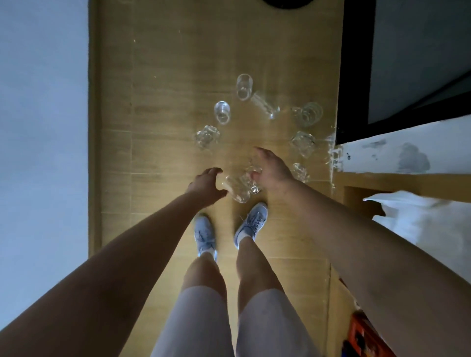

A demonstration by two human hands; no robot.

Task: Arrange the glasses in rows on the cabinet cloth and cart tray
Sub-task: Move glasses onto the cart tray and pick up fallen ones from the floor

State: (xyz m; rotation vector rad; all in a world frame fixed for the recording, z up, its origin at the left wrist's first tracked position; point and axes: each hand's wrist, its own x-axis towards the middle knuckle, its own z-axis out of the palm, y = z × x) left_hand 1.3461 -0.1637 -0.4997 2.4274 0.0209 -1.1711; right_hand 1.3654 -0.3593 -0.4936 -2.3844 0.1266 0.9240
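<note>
A clear glass tumbler (235, 188) is laid sideways on the wooden floor (158, 153). Its base is enclosed by the curved left hand (206, 184), but a grip cannot be told. Just right of it, the right hand (274, 173) is spread wide.

Carrier: tan wood-look plank floor (158, 76).

Items that stood or lay directly on it, in a loose ring:
- smooth clear tumbler (244, 86), upright, at the far side;
- tall clear glass (265, 105), on its side, just beside the tumbler;
- ribbed clear handled mug (308, 114), to the right;
- small smooth clear glass (222, 112), upright, to the left;
- faceted clear mug (207, 136), nearer on the left;
- two faceted clear glasses (302, 144), near the right edge, one behind the other;
- slanted clear glass (235, 188) and stubby clear mug (254, 178), touching; contact with the floor could not be told;
- pair of pale blue trainers (205, 235), flat, soles down;
- white flecks (331, 150) along the right edge;
- dark round object (288, 2), cut off at the far edge.
</note>
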